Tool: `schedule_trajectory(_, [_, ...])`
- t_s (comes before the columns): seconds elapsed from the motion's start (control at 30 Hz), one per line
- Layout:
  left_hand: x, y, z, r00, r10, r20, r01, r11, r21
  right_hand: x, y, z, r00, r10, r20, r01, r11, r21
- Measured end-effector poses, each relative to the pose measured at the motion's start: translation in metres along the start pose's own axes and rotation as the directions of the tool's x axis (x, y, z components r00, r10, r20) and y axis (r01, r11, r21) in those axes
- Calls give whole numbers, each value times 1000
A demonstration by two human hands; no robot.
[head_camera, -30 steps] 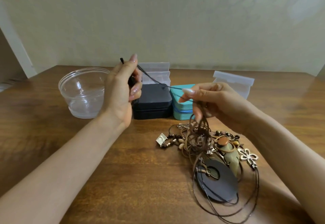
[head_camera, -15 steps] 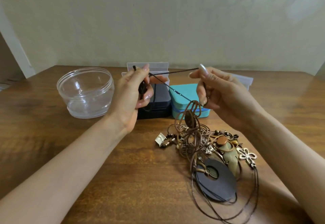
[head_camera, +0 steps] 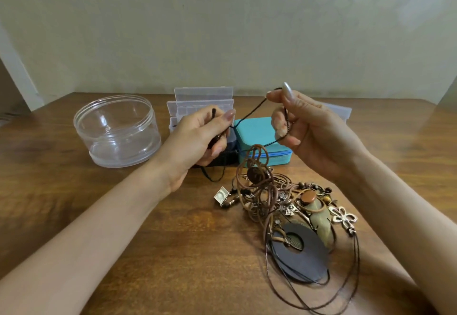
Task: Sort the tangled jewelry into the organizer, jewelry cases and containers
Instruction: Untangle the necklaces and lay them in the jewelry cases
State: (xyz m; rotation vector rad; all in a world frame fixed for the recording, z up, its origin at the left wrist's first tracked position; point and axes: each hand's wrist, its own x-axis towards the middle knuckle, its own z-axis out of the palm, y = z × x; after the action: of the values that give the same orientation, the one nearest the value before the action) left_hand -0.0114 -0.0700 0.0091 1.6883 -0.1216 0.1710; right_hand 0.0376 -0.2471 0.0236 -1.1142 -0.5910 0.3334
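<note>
Dark cord (head_camera: 249, 114) is pinched taut between left hand (head_camera: 195, 141) and right hand (head_camera: 304, 129), untangling step; next, cord must be worked free of pile (head_camera: 279, 203) on bench (head_camera: 99, 203).

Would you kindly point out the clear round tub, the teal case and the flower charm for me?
clear round tub (head_camera: 118, 147): head view, on its front wall.
teal case (head_camera: 254, 130): head view, on its lid.
flower charm (head_camera: 344, 217): head view, at the flower's centre.
</note>
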Motion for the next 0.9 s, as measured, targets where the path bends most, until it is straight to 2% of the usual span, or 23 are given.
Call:
schedule_trajectory(0.13, [-1,2,0,1000,5,18,-6,1000,29,0,-1,-1,1000,6,10,-6,1000,-3])
schedule_trajectory(0.27, [-4,6,4,989,67,136,-105,948,300,2,-1,-4,1000,-10,14,10,1000,4])
schedule_trajectory(0.33, [-4,4,6,978,69,195,-141,913,384,2,0,-5,1000,-17,17,17,1000,12])
schedule_trajectory(0.43, [-5,1,6,970,72,234,-169,888,428,2,1,-6,999,-30,39,29,999,29])
schedule_trajectory(0.57, [-6,5,5,975,115,192,-177,921,347,3,-2,-9,998,-48,41,46,998,42])
schedule_trajectory(0.63, [-7,9,5,977,135,163,-179,936,302,2,-4,-11,998,-50,40,51,999,-20])
schedule_trajectory(0.73, [-7,11,6,985,115,126,-134,979,154,1,-4,-11,997,-39,59,52,969,-240])
schedule_trajectory(0.83, [-6,9,7,989,119,91,-127,988,83,-4,2,-1,991,32,132,40,863,-504])
schedule_trajectory(0.9, [-5,9,8,988,133,74,-138,989,60,-7,10,6,989,31,147,64,798,-599])
